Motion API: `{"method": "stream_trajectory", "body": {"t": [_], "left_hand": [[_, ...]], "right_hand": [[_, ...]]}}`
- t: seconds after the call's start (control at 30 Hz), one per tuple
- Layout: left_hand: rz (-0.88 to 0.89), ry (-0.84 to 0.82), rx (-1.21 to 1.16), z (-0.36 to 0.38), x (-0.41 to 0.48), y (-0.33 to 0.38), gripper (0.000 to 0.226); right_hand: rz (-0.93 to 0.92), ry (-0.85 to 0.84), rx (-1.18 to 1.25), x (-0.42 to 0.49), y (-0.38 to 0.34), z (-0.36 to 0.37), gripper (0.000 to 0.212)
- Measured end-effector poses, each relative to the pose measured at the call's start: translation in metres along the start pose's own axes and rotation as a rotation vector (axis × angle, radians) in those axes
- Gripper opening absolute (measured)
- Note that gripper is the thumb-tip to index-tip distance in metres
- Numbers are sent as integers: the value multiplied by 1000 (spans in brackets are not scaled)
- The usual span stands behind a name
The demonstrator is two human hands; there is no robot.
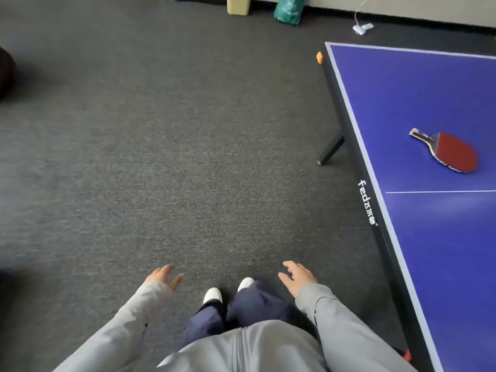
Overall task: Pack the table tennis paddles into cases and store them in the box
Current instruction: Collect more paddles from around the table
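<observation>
I am standing on the grey carpet (161, 157), and the blue table (429, 89) stretches along my right side, its dark edge passing close to my right arm. The only paddle (451, 151) I can see lies flat on the tabletop with its red face up. It sits in from the table's edge and beyond the white line, well apart from both my hands. Its handle points toward the edge on my side. No case or box shows from here, so I judge the job has hardly begun and the step in hand is to fetch this paddle.

To do that well, I should turn to the table and reach over the edge with the nearer hand. I should take the paddle by the handle, keeping my fingers off the rubber, and lift it straight up so the face doesn't drag.

My right hand (298, 277) hangs low in front of my trouser leg. Its fingers (292, 265) are spread and loosely bent, and it holds nothing. My left hand (163, 277) is the same, with its fingers (167, 269) apart and relaxed, empty over the carpet.
</observation>
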State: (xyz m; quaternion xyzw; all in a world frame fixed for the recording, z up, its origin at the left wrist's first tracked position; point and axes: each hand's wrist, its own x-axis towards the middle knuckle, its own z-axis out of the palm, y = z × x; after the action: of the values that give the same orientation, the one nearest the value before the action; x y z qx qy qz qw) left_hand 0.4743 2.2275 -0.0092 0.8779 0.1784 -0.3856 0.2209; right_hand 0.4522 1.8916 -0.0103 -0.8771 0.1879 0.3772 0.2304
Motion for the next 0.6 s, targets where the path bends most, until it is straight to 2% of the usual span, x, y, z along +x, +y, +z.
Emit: {"method": "stream_trajectory", "body": {"t": [0.33, 0.47, 0.6], "left_hand": [[71, -56, 144, -48, 86, 150, 54], [173, -26, 243, -75, 113, 239, 56], [300, -38, 243, -92, 140, 330, 53]], "right_hand": [[116, 11, 188, 99, -1, -85, 47], [137, 61, 305, 129, 4, -141, 47], [153, 136, 412, 152, 15, -199, 47]]}}
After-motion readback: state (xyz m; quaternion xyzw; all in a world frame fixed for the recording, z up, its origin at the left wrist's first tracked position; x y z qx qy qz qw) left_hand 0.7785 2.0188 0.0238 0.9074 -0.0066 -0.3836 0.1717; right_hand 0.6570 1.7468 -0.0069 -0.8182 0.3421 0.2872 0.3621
